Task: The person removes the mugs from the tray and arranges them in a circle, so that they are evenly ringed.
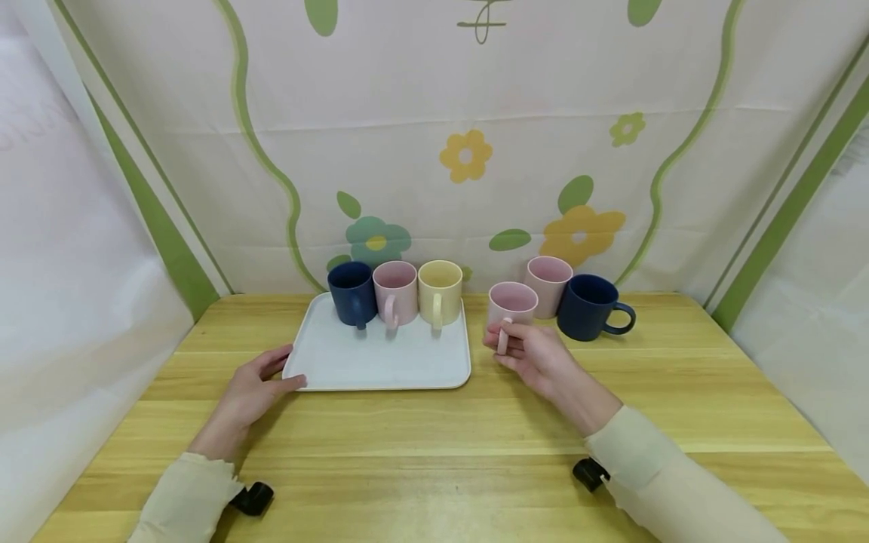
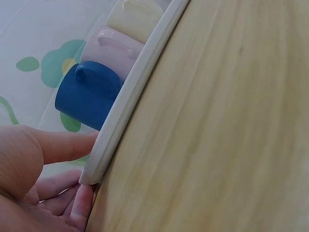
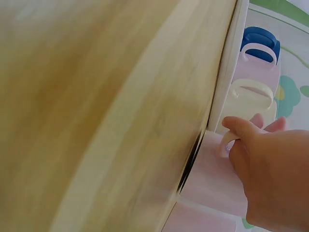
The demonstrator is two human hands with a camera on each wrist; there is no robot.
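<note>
Head view: right hand point(image 1: 536, 358) pinches a pink mug point(image 1: 512, 308) by its handle point(image 1: 504, 341), just right of the white tray point(image 1: 373, 362). Mug's axis looks upright from here, handle toward the person. Left hand point(image 1: 251, 388) grips the tray's near left corner; tray's long axis runs left-right, three mugs point(image 1: 396, 298) along its far side.

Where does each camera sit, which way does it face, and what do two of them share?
Head: on the head, facing forward and down at the table and tray; left hand, right hand and both sleeves show.
Left wrist: on that wrist, looking along the tray's edge; the left hand shows at lower left.
Right wrist: on that wrist, looking at the held mug and the tray beyond; the right hand shows at lower right.
Shared: both wrist views show the tray's blue mug, pink mug and yellow mug.
</note>
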